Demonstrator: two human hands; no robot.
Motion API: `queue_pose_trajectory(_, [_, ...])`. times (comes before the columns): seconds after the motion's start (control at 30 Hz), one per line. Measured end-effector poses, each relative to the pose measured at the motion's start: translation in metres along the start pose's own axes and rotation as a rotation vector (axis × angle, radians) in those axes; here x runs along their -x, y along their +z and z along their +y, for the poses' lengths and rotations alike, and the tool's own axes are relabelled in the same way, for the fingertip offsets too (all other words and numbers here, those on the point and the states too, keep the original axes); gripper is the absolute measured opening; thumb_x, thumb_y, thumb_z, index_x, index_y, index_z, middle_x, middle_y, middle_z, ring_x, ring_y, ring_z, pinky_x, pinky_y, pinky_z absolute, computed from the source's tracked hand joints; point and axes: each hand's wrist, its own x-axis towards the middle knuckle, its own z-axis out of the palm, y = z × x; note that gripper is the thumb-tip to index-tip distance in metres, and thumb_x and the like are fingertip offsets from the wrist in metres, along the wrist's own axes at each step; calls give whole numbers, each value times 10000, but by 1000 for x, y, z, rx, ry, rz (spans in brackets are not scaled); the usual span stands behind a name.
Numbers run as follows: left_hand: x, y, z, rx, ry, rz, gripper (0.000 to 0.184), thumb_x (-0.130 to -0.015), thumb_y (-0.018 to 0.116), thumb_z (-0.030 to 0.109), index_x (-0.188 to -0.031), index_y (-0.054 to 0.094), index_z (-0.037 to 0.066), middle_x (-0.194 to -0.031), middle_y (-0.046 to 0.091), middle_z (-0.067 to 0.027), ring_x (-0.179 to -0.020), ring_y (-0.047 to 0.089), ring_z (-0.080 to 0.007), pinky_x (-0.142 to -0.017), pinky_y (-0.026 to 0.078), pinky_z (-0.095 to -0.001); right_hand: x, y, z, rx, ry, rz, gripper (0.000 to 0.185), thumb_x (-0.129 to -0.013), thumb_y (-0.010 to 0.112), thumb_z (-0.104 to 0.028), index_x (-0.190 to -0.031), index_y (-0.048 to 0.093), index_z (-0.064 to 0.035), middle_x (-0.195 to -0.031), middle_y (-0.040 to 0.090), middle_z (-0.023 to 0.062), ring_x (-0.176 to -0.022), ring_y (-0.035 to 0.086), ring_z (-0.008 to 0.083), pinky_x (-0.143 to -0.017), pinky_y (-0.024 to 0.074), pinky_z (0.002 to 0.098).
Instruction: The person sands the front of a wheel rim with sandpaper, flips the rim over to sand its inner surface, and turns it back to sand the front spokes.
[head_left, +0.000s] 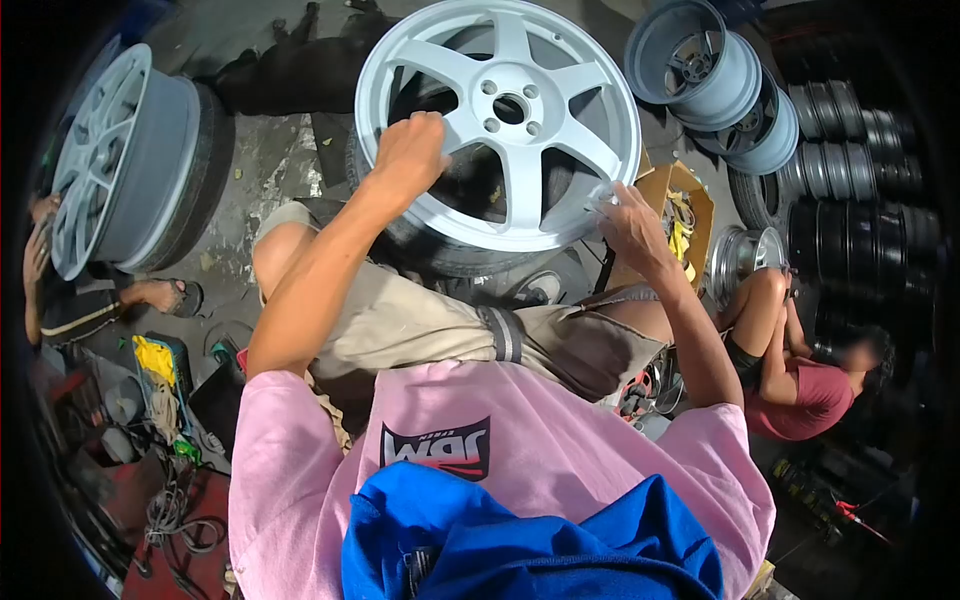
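A pale grey-white six-spoke wheel rim (522,190) lies face up in front of my knees, resting on a dark tyre (440,258). My left hand (410,155) is closed over the rim's left spoke, fingers curled under; whatever it may hold is hidden. At the rim's lower right edge, my right hand (636,228) pinches a small crumpled whitish piece (602,196), whose material I cannot make out. Bolt holes and a dark centre bore show in the hub.
Another pale multi-spoke wheel (150,170) stands at left beside a person's hands. Grey rims (690,60) are stacked at upper right. A cardboard box (655,190) sits by my right hand. A person in a maroon shirt (800,400) crouches at right. Tools and cables (180,515) lie lower left.
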Motion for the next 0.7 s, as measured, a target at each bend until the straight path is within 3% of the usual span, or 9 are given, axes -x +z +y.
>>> queue_pose_trajectory(0.13, [-10,9,8,100,81,96,392,-751,834,181,-986,621,-49,-976,668,-255,-902,669,-447,-778,548,-496,-2,-5,-16,208,77,-59,231,-923,605,-170,-1095,704,-53,-1084,597,204,-963,617,372,-824,513,460])
queue_pose_trajectory(0.2, [-15,13,13,137,97,159,373,-753,831,179,-963,626,-51,-944,668,-259,-878,669,-452,-764,548,-499,1,12,-23,320,287,-105,253,-939,594,-249,-1051,715,-58,-1027,608,232,-893,650,361,-779,550,460])
queue_pose_trajectory(0.3, [-26,15,16,172,117,209,340,-768,818,177,-957,655,-54,-963,674,-247,-893,667,-440,-792,541,-492,-2,32,-28,203,133,-213,248,-929,590,-259,-970,692,-37,-964,615,227,-861,655,357,-764,552,450])
queue_pose_trajectory(0.37, [-36,19,13,268,142,340,318,-808,785,202,-989,687,-41,-1005,687,-209,-901,663,-423,-818,534,-479,-5,30,-35,86,-8,-135,224,-911,599,-247,-928,662,-33,-914,623,200,-845,646,361,-742,544,457])
queue_pose_trajectory(0.47, [-49,7,11,328,102,337,317,-854,741,233,-1057,705,-7,-1064,693,-170,-932,661,-406,-849,529,-460,-4,38,-15,-49,-181,16,217,-896,619,-221,-932,673,-15,-936,629,187,-892,622,362,-774,507,474])
queue_pose_trajectory(0.5, [-52,6,11,333,102,334,317,-854,741,233,-1057,705,-7,-1064,693,-170,-932,661,-406,-849,529,-460,-6,35,5,-48,-178,11,217,-896,619,-221,-932,673,-15,-936,629,187,-892,622,362,-774,507,474])
queue_pose_trajectory(0.57, [-58,4,6,299,109,429,307,-873,720,261,-1050,710,9,-1096,688,-170,-952,659,-398,-844,530,-450,-10,29,31,271,32,-126,207,-894,626,-204,-992,694,-36,-956,628,181,-954,617,348,-836,493,474])
queue_pose_trajectory(0.63, [-67,10,-10,263,135,503,313,-875,718,265,-1066,710,17,-1118,683,-168,-969,661,-390,-859,527,-448,-13,27,29,235,-3,-68,228,-893,626,-209,-1036,706,-50,-974,634,177,-977,613,351,-870,486,471])
queue_pose_trajectory(0.7, [-74,11,-18,232,128,532,318,-882,711,269,-1079,709,19,-1123,685,-164,-967,666,-378,-869,523,-451,-6,52,30,209,-550,79,232,-884,630,-219,-981,705,-23,-1002,644,184,-990,611,356,-867,486,459])
